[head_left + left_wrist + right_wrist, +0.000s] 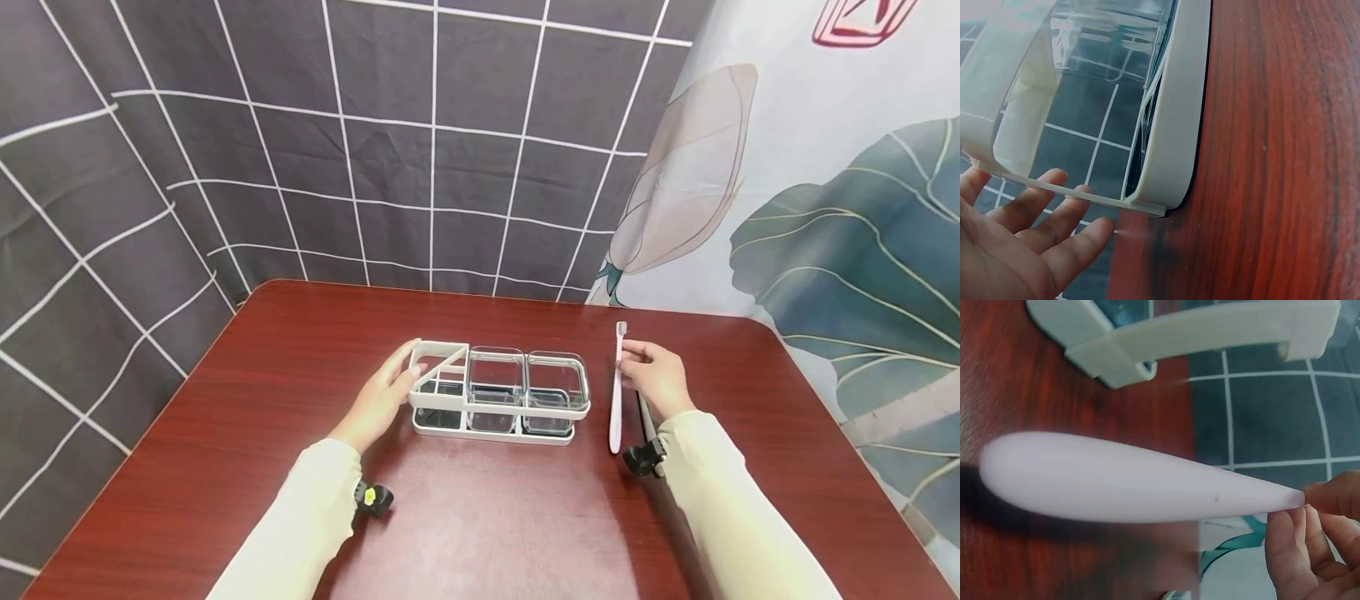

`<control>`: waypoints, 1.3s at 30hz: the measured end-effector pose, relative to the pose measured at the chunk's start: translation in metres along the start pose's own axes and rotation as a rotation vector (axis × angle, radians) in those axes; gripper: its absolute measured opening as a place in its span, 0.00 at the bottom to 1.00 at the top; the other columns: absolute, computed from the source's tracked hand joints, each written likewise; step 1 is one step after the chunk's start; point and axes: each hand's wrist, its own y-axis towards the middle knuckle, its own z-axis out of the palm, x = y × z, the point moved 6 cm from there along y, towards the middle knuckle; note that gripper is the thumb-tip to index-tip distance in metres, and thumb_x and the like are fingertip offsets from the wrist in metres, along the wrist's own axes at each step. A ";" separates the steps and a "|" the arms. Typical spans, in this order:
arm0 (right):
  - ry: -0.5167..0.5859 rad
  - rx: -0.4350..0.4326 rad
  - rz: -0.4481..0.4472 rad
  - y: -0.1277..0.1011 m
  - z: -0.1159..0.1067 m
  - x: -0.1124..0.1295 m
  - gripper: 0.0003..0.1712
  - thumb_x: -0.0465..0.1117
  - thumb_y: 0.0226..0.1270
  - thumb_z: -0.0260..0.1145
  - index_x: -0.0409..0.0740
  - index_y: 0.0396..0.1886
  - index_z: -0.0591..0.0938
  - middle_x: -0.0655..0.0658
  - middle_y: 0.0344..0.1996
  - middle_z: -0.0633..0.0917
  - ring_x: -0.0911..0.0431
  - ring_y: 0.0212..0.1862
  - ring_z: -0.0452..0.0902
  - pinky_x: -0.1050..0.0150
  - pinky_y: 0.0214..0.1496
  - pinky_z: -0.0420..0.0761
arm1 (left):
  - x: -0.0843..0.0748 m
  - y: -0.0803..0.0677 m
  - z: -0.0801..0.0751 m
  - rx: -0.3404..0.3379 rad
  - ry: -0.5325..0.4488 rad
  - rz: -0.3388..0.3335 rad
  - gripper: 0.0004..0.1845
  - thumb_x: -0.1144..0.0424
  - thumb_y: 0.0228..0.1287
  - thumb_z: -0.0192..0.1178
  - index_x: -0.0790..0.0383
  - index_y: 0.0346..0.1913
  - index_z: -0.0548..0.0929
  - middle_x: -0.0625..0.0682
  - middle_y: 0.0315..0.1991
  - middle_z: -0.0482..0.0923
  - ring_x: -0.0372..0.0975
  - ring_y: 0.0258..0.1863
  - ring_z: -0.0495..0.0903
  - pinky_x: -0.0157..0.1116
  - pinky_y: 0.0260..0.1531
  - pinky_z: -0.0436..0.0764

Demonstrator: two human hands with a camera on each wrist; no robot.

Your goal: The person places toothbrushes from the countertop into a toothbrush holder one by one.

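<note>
A white two-tier toothbrush holder (491, 407) stands on the table, with two clear cups (497, 367) side by side in its middle and right. Its left compartment has a slanted divider (442, 364). My left hand (382, 396) holds the holder's left end, thumb over the upper rim; in the left wrist view several fingers (1063, 215) lie along the end bar. Right of the holder, my right hand (658, 379) pinches a pale pink toothbrush (616, 408) near its neck, bristles up. Its broad handle end (1072, 478) points down toward the table.
Beneath my right wrist lies a long greyish thing (647, 417), mostly hidden. The reddish-brown table (300, 333) ends at the back against a dark gridded curtain (390, 158). A white curtain with a leaf print (862, 250) hangs at the right.
</note>
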 end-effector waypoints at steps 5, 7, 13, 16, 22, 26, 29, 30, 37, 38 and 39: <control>0.044 -0.053 -0.058 -0.007 -0.002 0.015 0.24 0.28 0.63 0.61 0.29 0.60 0.75 0.53 0.33 0.80 0.69 0.30 0.77 0.73 0.34 0.82 | 0.001 0.000 0.000 -0.003 -0.004 0.001 0.28 0.59 0.75 0.47 0.54 0.75 0.58 0.63 0.62 0.73 0.50 0.61 0.74 0.49 0.59 0.74; 0.061 -0.065 -0.070 -0.009 -0.002 0.020 0.24 0.28 0.63 0.62 0.30 0.60 0.75 0.54 0.33 0.80 0.69 0.30 0.78 0.74 0.35 0.82 | 0.001 0.000 0.001 -0.002 -0.001 0.003 0.28 0.59 0.75 0.47 0.54 0.75 0.58 0.64 0.61 0.74 0.51 0.61 0.74 0.49 0.59 0.74; 0.169 -0.089 -0.153 -0.010 -0.004 0.028 0.23 0.27 0.61 0.63 0.35 0.58 0.79 0.56 0.32 0.83 0.66 0.30 0.79 0.73 0.33 0.82 | 0.001 0.000 0.002 0.005 -0.018 -0.011 0.28 0.59 0.75 0.47 0.52 0.75 0.57 0.65 0.61 0.73 0.51 0.60 0.75 0.49 0.59 0.74; 0.224 -0.096 -0.198 -0.018 -0.006 0.040 0.21 0.27 0.61 0.64 0.35 0.55 0.79 0.59 0.31 0.83 0.66 0.28 0.79 0.74 0.30 0.81 | 0.000 0.000 0.003 0.013 -0.050 -0.010 0.28 0.59 0.75 0.47 0.52 0.75 0.57 0.65 0.62 0.73 0.50 0.60 0.75 0.48 0.59 0.74; 0.348 -0.078 -0.277 -0.033 -0.009 0.067 0.22 0.27 0.59 0.66 0.31 0.55 0.79 0.54 0.32 0.85 0.65 0.25 0.80 0.75 0.28 0.80 | 0.001 -0.001 0.002 0.014 -0.080 -0.017 0.28 0.59 0.75 0.46 0.53 0.75 0.57 0.65 0.60 0.74 0.51 0.60 0.74 0.46 0.59 0.75; 0.371 -0.074 -0.274 -0.046 -0.004 0.088 0.21 0.25 0.59 0.64 0.29 0.55 0.77 0.54 0.31 0.85 0.66 0.27 0.81 0.74 0.31 0.82 | 0.001 -0.001 0.002 0.009 -0.063 -0.019 0.28 0.60 0.76 0.45 0.53 0.76 0.56 0.64 0.58 0.75 0.54 0.59 0.75 0.48 0.59 0.75; 0.413 -0.067 -0.276 -0.053 0.000 0.100 0.20 0.22 0.59 0.63 0.33 0.53 0.79 0.54 0.31 0.85 0.65 0.29 0.82 0.73 0.32 0.83 | 0.000 -0.001 0.002 0.007 -0.056 -0.019 0.28 0.60 0.76 0.45 0.52 0.76 0.55 0.65 0.58 0.75 0.55 0.58 0.75 0.48 0.59 0.74; 0.427 -0.065 -0.277 -0.054 0.003 0.103 0.20 0.22 0.60 0.62 0.35 0.52 0.79 0.54 0.31 0.85 0.65 0.30 0.82 0.72 0.33 0.83 | 0.000 -0.002 0.002 0.007 -0.057 -0.021 0.29 0.60 0.76 0.45 0.52 0.76 0.55 0.65 0.58 0.75 0.55 0.59 0.75 0.48 0.59 0.74; 0.540 -0.037 -0.318 -0.057 0.021 0.119 0.22 0.19 0.59 0.61 0.28 0.55 0.76 0.53 0.31 0.85 0.63 0.31 0.82 0.69 0.34 0.84 | -0.001 -0.003 0.002 0.001 -0.066 -0.023 0.29 0.60 0.75 0.46 0.52 0.76 0.55 0.65 0.57 0.75 0.56 0.59 0.74 0.48 0.59 0.74; 0.547 -0.032 -0.329 -0.057 0.025 0.121 0.22 0.19 0.59 0.61 0.27 0.55 0.75 0.53 0.31 0.85 0.63 0.32 0.81 0.69 0.35 0.84 | -0.001 -0.003 0.002 0.001 -0.067 -0.024 0.29 0.60 0.75 0.45 0.52 0.76 0.55 0.65 0.57 0.75 0.56 0.58 0.74 0.48 0.59 0.74; 0.552 -0.027 -0.341 -0.058 0.028 0.124 0.22 0.19 0.58 0.61 0.27 0.55 0.75 0.53 0.31 0.85 0.63 0.32 0.81 0.69 0.35 0.84 | 0.000 -0.003 0.003 0.001 -0.070 -0.024 0.29 0.60 0.75 0.45 0.52 0.76 0.55 0.65 0.57 0.75 0.56 0.58 0.74 0.48 0.59 0.74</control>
